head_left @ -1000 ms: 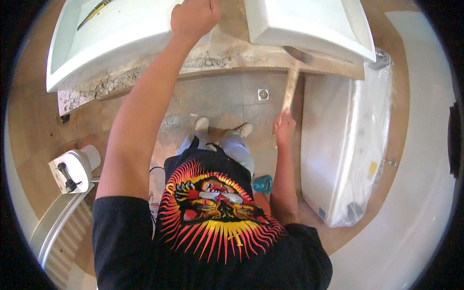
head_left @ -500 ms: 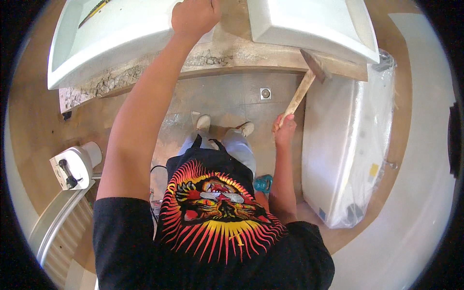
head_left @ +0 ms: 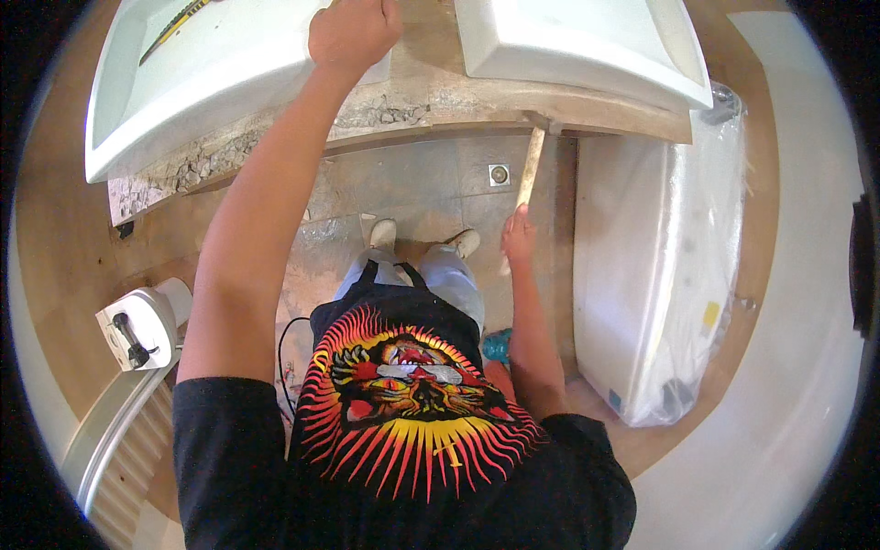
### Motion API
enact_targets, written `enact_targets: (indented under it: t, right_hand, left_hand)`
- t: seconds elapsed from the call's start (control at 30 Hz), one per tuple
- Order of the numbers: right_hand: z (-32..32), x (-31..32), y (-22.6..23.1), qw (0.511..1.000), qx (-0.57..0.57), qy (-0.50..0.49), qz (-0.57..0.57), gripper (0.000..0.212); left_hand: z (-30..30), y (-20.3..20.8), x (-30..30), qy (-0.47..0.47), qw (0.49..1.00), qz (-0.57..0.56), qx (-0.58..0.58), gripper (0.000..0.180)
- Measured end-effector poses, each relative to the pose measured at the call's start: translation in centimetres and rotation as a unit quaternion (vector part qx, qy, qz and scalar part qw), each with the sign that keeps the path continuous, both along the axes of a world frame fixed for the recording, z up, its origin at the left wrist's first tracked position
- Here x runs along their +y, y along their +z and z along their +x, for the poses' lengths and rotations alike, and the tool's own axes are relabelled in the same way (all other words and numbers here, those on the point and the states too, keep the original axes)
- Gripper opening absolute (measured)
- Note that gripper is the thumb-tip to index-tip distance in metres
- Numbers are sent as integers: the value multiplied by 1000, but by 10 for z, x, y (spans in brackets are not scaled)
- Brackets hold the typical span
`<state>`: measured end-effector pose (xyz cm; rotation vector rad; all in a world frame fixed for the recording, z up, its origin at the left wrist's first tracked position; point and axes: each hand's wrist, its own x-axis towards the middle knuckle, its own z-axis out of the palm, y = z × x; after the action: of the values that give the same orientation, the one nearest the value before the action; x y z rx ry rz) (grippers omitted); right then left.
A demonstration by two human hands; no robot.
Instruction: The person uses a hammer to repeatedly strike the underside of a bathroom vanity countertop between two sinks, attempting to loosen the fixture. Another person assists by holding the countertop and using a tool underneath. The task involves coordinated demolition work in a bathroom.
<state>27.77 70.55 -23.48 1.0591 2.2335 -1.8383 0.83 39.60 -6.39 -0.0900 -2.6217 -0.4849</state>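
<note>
Looks like mid-hammering to me: right hand [head_left: 519,235] wrapped round the hammer [head_left: 530,165], head by the counter edge [head_left: 458,99], left hand [head_left: 354,35] can't tell, next hit probably wants square aim.

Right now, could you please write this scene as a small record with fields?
Left hand: closed at left basin's edge; whether it holds anything is unclear
Right hand: grips hammer by its handle
Hammer head: at counter's front edge; contact unclear
Inside left basin: yellow-black knife
</note>
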Motion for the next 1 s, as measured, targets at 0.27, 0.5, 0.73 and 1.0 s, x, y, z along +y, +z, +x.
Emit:
enact_targets:
  t: [0.27,0.5,0.73,1.0]
  right_hand:
    - [-20,-11,100,996,55,-46,-51,57]
    - [-16,14,11,988,-39,67,137,54]
    - [-10,-8,39,983,164,-41,69,57]
    - [-48,-3,111,1000,10,3,-14,60]
  left_hand:
    - [9,7,-6,-5,1000,11,-15,37]
    - [2,-4,-5,-15,999,0,42,32]
    - [11,7,0,3,999,3,-39,34]
    - [1,5,-5,-4,999,3,41,34]
